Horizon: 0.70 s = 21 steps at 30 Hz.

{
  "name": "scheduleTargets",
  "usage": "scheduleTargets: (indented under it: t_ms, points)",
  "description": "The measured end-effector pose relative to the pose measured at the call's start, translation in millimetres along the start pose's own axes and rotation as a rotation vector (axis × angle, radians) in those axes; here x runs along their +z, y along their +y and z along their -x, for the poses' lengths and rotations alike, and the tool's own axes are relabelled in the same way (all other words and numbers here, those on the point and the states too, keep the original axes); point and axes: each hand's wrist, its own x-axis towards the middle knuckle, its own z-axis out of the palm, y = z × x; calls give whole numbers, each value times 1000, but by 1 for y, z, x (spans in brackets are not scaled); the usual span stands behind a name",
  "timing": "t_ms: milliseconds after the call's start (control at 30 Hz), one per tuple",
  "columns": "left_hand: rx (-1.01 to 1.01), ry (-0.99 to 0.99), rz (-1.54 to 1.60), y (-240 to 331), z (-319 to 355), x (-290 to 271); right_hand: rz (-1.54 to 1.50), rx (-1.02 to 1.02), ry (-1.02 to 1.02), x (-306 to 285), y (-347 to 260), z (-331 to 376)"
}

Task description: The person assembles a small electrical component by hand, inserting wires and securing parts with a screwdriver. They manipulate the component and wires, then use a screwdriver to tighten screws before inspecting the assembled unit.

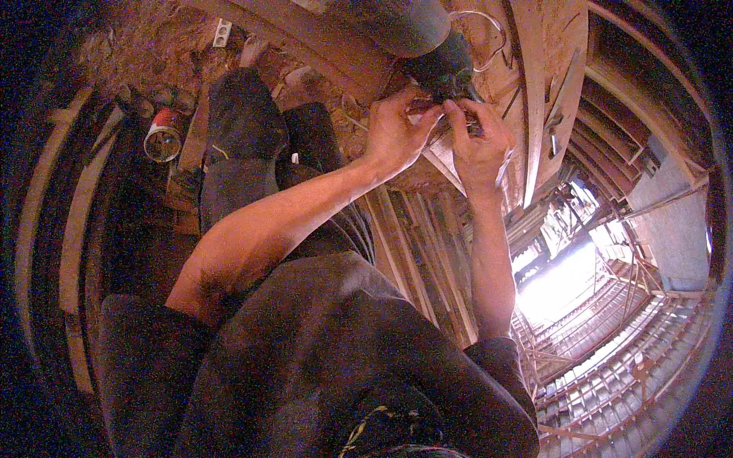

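Pinching at a small fitting, both bare hands meet at the lower end of a dark grey cylindrical body that reaches in from the top edge of the view, its long axis running from upper left down to lower right. The left hand comes in along a long bare forearm from the lower left, fingers curled and thumb pressed toward the fingertips, gripping something small and pale at the cylinder's end; what exactly it holds is too small to tell. The right hand rises almost straight up from below, its fingers likewise closed on the same spot, knuckles toward the camera. The two hands' fingertips are nearly touching, with the cylinder's end just above and between them, so neither hand is clearly nearer. A thin pale wire loops beside the cylinder to the right. Behind lies a rough reddish-brown board surface, and long wooden planks run away below the hands. Off to the left, well apart, a red and white can sits among rubble. At lower right, bright daylight falls on scaffolding and formwork far below.
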Motion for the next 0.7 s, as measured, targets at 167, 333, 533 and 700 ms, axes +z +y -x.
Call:
scheduleTargets:
  t_ms: [167,333,533,700]
  points:
    - [63,32,4,3,1,-1,-19,9,24,3,1,3]
    - [50,19,-51,10,2,-4,-55,83,9,2,-3,4]
    - [85,24,-12,-1,2,0,-3,-56,48,4,1,4]
    - [112,24,-1,-2,0,0,21,-82,52,4,2,4]
